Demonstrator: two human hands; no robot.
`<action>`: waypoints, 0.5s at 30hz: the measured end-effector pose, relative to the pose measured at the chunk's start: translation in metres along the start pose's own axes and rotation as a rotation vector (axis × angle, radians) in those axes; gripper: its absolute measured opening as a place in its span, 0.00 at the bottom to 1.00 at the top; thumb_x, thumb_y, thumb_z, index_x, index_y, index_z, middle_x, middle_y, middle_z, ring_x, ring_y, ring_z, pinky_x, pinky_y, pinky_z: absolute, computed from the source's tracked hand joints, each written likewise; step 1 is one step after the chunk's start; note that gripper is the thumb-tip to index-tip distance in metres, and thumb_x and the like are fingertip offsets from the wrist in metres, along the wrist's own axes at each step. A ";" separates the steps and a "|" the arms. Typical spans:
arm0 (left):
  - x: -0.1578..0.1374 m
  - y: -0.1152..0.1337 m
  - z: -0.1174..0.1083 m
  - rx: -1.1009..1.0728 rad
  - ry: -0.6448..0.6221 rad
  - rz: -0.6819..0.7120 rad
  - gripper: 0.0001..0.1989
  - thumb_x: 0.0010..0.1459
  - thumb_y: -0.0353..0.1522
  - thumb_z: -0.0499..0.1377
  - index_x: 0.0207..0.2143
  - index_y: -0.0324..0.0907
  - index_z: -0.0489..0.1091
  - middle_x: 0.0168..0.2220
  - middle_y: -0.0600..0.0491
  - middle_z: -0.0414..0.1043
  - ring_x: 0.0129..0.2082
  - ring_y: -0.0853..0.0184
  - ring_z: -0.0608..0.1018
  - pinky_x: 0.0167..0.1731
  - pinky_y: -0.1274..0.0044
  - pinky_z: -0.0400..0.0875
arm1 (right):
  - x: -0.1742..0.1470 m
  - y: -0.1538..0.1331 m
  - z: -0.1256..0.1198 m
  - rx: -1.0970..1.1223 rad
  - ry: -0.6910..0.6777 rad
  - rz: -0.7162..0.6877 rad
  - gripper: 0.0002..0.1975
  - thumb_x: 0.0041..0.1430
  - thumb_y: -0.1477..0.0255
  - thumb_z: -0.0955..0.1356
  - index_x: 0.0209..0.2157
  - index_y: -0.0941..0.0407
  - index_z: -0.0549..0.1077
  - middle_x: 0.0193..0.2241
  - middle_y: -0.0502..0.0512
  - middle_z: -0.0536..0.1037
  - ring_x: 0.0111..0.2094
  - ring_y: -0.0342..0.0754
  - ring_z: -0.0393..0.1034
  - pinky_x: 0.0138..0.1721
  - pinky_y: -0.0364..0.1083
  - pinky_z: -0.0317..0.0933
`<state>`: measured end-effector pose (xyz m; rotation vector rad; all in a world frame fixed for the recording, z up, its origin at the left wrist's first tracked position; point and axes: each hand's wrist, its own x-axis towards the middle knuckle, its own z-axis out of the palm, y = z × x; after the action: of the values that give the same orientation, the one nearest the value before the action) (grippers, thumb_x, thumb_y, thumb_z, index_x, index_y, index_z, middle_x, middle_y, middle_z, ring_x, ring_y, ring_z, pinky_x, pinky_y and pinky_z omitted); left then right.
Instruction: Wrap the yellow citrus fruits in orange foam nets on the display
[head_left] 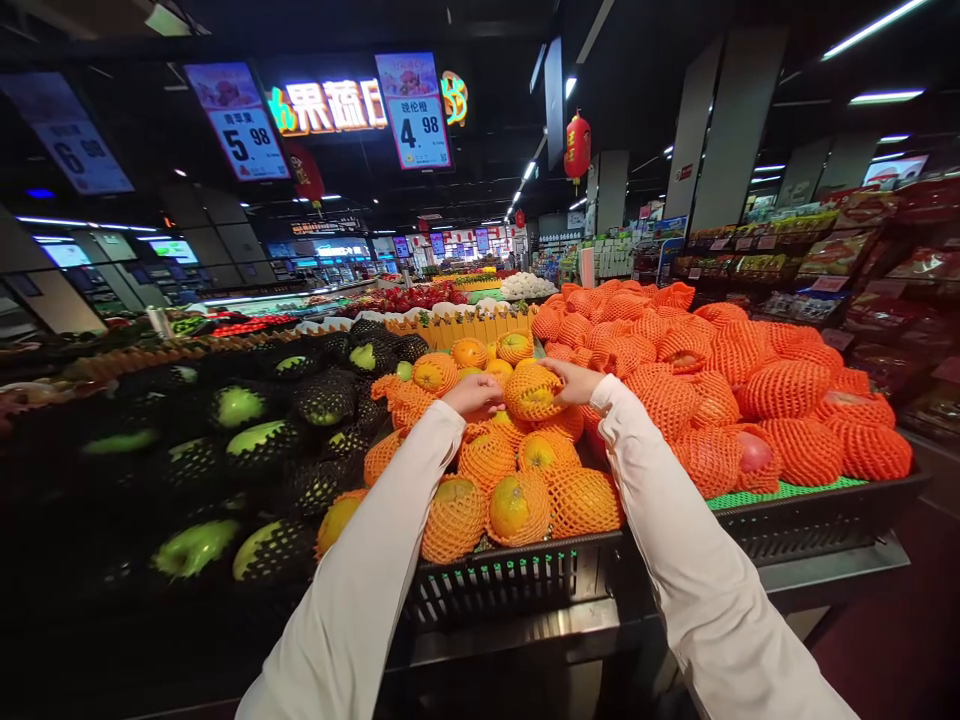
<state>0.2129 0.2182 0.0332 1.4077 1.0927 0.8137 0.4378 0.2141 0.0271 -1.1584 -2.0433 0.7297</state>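
Both hands cradle one round orange fruit in orange foam netting [534, 391] atop the heap in the black slotted crate [525, 575]: left hand [474, 395] cupping its side, right hand [574, 380] curled over it, netting cushioning the skin.

Count: 2 hands [474, 395] on 1 netted orange [534, 391]; 3 hanging price signs [417, 110]; 2 red lanterns [577, 146]; 1 black crate [525, 578]. Remaining netted fruit too many to tally.
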 end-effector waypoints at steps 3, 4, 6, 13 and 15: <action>-0.001 0.000 0.000 0.007 -0.001 -0.001 0.18 0.49 0.22 0.68 0.19 0.40 0.60 0.14 0.57 0.63 0.15 0.74 0.70 0.18 0.83 0.61 | -0.008 -0.009 0.002 0.127 -0.133 0.001 0.40 0.33 0.81 0.73 0.54 0.56 0.68 0.46 0.52 0.78 0.50 0.52 0.74 0.53 0.48 0.68; -0.001 0.000 0.000 0.009 -0.003 0.001 0.18 0.48 0.22 0.69 0.19 0.40 0.61 0.13 0.58 0.62 0.15 0.74 0.70 0.18 0.83 0.62 | -0.010 -0.013 0.002 0.142 -0.151 0.019 0.41 0.32 0.81 0.74 0.54 0.56 0.68 0.45 0.52 0.78 0.49 0.53 0.74 0.53 0.49 0.69; -0.002 0.001 0.001 0.013 -0.007 0.009 0.18 0.47 0.23 0.70 0.19 0.40 0.61 0.13 0.58 0.61 0.14 0.74 0.69 0.18 0.82 0.62 | -0.014 -0.019 0.004 0.162 -0.161 0.063 0.40 0.31 0.78 0.77 0.52 0.56 0.69 0.42 0.52 0.79 0.48 0.53 0.75 0.53 0.51 0.69; 0.001 -0.002 -0.001 0.017 -0.004 0.047 0.17 0.48 0.22 0.66 0.17 0.40 0.62 0.13 0.57 0.60 0.14 0.74 0.66 0.18 0.81 0.59 | -0.014 -0.032 0.019 0.129 0.071 0.134 0.40 0.28 0.67 0.83 0.47 0.56 0.72 0.42 0.57 0.79 0.46 0.55 0.75 0.56 0.56 0.67; 0.003 -0.002 -0.002 0.005 0.005 0.060 0.18 0.49 0.22 0.65 0.16 0.40 0.60 0.12 0.58 0.58 0.13 0.74 0.64 0.17 0.81 0.55 | -0.012 -0.033 0.023 0.076 0.153 0.146 0.42 0.25 0.65 0.83 0.47 0.56 0.71 0.43 0.57 0.79 0.47 0.56 0.74 0.57 0.57 0.66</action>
<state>0.2115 0.2222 0.0312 1.4497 1.0607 0.8581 0.4076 0.1850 0.0336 -1.2890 -1.8042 0.7584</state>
